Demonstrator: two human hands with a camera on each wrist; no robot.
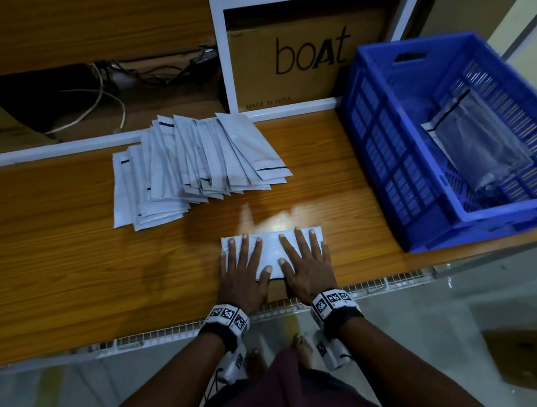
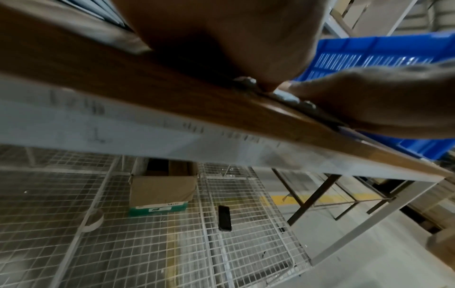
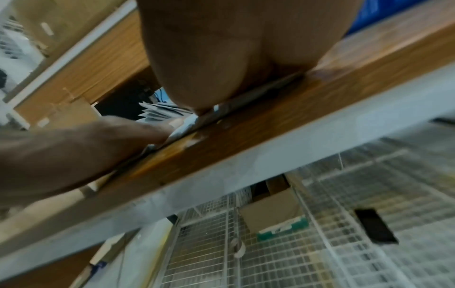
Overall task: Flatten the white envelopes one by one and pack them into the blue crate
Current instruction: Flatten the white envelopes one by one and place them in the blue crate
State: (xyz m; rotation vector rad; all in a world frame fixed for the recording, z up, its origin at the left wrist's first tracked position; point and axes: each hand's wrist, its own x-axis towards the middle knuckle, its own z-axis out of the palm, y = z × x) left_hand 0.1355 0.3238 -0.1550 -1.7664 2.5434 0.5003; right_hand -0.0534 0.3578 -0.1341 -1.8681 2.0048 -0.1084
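One white envelope (image 1: pixel 273 251) lies flat near the front edge of the wooden table (image 1: pixel 69 246). My left hand (image 1: pixel 241 264) and right hand (image 1: pixel 304 258) press on it side by side, palms down, fingers straight and spread. A fanned pile of white envelopes (image 1: pixel 192 167) sits behind, toward the table's back. The blue crate (image 1: pixel 396 159) stands at the right with one envelope (image 1: pixel 479 142) lying inside. In the left wrist view my left palm (image 2: pixel 221 35) presses the table edge, the crate (image 2: pixel 369 52) behind. The right wrist view shows my right palm (image 3: pixel 234 54) on the envelope's edge (image 3: pixel 197 120).
A cardboard box marked "boAt" (image 1: pixel 309 57) stands in the shelf behind the table. Cables (image 1: pixel 114 87) lie in the left shelf bay. Under the table a wire-mesh shelf (image 2: pixel 172 243) holds a cardboard box (image 2: pixel 162 187) and a black phone-like object (image 2: pixel 224 218).
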